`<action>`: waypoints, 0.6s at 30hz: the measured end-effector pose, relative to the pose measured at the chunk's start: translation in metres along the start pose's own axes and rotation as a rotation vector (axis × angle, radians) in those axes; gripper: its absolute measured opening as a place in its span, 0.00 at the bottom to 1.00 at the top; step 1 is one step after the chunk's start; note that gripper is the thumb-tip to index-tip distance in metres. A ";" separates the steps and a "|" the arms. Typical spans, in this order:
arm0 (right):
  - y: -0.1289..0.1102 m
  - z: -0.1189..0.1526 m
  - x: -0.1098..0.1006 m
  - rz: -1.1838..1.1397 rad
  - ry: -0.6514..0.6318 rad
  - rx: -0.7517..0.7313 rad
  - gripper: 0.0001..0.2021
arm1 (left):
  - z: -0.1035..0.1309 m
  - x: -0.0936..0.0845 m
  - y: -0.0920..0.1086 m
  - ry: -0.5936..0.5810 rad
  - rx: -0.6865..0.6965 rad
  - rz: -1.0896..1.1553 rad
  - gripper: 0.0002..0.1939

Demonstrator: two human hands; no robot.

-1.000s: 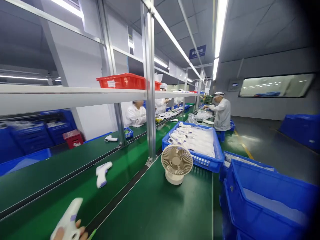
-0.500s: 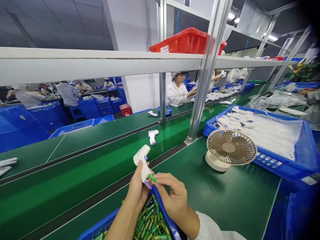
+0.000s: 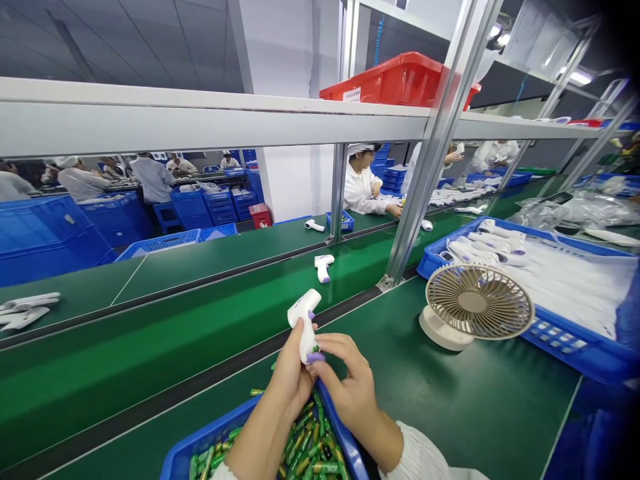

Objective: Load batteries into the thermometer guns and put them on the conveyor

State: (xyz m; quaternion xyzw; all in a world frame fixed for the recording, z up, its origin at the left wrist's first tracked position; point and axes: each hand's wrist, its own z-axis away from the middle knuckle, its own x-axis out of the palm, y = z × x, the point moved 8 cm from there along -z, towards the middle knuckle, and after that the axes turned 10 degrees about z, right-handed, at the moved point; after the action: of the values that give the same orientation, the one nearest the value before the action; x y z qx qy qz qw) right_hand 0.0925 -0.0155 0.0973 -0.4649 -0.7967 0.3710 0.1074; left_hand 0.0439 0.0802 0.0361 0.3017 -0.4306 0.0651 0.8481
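Note:
My left hand (image 3: pixel 293 377) is wrapped round the handle of a white thermometer-shaped device (image 3: pixel 306 327) with purple parts. At the handle's lower end, a purple flap (image 3: pixel 315 358) stands open and a bit of green shows inside. My right hand (image 3: pixel 353 380) has its fingertips pressed at this end, by the flap; whether they hold anything is hidden. Below my wrists, a blue bin (image 3: pixel 175 460) holds several green batteries (image 3: pixel 305 443). A second white device (image 3: pixel 324 267) lies on the green belt beyond.
A beige fan (image 3: pixel 473 303) stands at the right, before a blue crate (image 3: pixel 575 340) of white devices. Metal posts (image 3: pixel 425 153) carry a shelf with a red bin (image 3: pixel 395 80). A person (image 3: pixel 361 183) sits across the line.
The green battery that stuck out of the handle now lies almost wholly inside it. My right fingers have closed in on the flap. The view has shifted left.

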 end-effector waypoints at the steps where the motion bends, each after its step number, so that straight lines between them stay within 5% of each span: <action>1: 0.006 -0.001 0.000 -0.014 0.007 0.042 0.09 | 0.000 0.001 -0.003 -0.008 -0.010 0.004 0.14; 10: 0.037 0.006 0.013 -0.269 -0.026 0.245 0.04 | 0.007 0.006 -0.009 0.053 0.082 -0.003 0.16; 14: 0.042 0.013 0.019 -0.217 -0.042 0.288 0.09 | 0.003 0.000 0.017 0.076 0.153 -0.158 0.19; 18: 0.066 0.020 0.018 -0.157 0.006 0.435 0.20 | -0.005 -0.031 0.069 0.148 0.212 -0.151 0.13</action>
State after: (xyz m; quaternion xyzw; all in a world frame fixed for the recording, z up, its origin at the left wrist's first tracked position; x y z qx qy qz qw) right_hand 0.1163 0.0090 0.0342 -0.3684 -0.7314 0.5230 0.2361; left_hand 0.0026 0.1437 0.0411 0.4153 -0.3338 0.0682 0.8435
